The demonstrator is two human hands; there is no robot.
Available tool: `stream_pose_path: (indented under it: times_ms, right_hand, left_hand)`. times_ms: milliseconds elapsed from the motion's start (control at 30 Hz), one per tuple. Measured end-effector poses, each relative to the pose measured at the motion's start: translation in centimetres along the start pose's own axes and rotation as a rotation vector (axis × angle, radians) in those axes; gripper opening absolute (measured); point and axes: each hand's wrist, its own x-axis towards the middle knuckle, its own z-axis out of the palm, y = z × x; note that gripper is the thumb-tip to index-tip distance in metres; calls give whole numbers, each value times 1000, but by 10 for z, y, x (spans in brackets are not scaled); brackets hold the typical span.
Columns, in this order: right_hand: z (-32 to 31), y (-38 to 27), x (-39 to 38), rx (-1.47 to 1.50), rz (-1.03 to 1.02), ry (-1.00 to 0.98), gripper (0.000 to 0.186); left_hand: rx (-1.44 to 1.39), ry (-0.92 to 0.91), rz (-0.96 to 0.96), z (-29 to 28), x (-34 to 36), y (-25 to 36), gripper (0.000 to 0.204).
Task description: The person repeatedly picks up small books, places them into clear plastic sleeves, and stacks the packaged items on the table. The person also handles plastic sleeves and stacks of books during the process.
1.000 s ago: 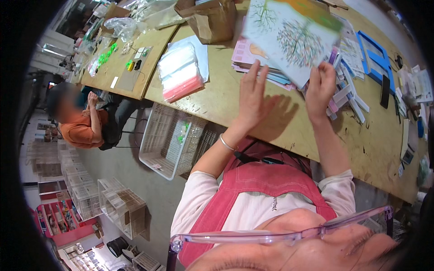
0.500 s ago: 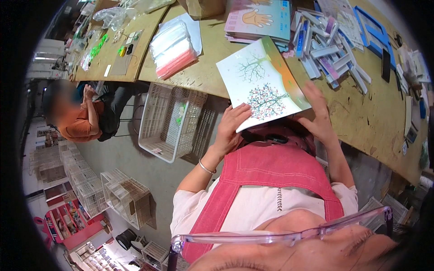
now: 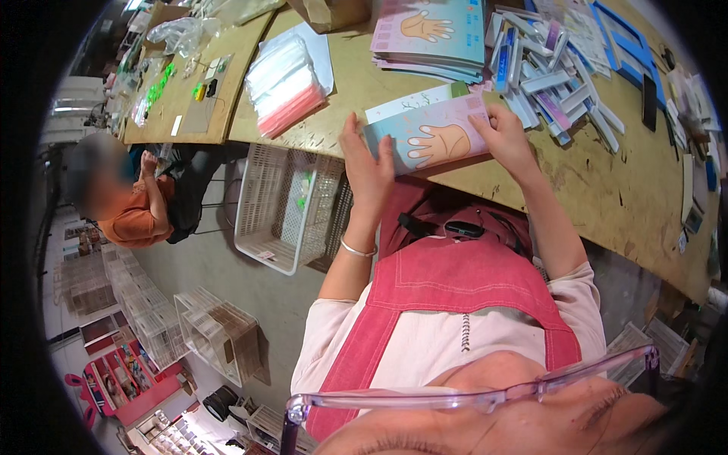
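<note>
Over the table's near edge, both my hands hold a printed card [image 3: 436, 140] bent over on itself. Its pastel side with a drawn hand faces up, and a strip of its white side with a green drawing shows behind. My left hand [image 3: 371, 167] grips the left edge, thumb on top. At the right edge, my right hand [image 3: 506, 138] pinches the card with its fingertips. A stack of cards [image 3: 428, 38] with the same drawn hand lies just beyond. Whatever parts of my fingers are under the card are hidden.
Plastic bags [image 3: 284, 87] with red edges lie to the left. Slim boxes [image 3: 557, 83] pile up at the right, near a blue frame [image 3: 629, 49] and a black phone [image 3: 649, 102]. A white crate [image 3: 265, 220] stands below the table. Another person [image 3: 136, 205] sits at far left.
The card has gone from lying open, tree drawings up, to folded over with the drawn hand up. My hands have moved forward with it, and the right one now grips its edge.
</note>
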Motion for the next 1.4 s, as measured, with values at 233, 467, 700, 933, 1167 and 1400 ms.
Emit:
stream_pose_path:
  times_ms: [233,467,700,933,1167,1400]
  right_hand:
    - [16,8,38,-246,-90,48,34]
    - [24,9,46,-354,-88,106,35]
    - [27,8,53,-404,-68,75,34]
    - [28,5,33,-353,-17,70,34]
    - [30,5,48,-391,-3,89,31]
    - [29,5,50,-405,-2,76,29]
  left_hand:
    - [452,-481,415,25,-1,30,56]
    - [491,-517,319,42,1,9,62]
    - [500,-532,277,46,2,5,64]
    - [482,-627,250,31,-4,13,66]
    - [502,-614,259,38,7,6,66]
    - [500,-612,253,39,8,7,66]
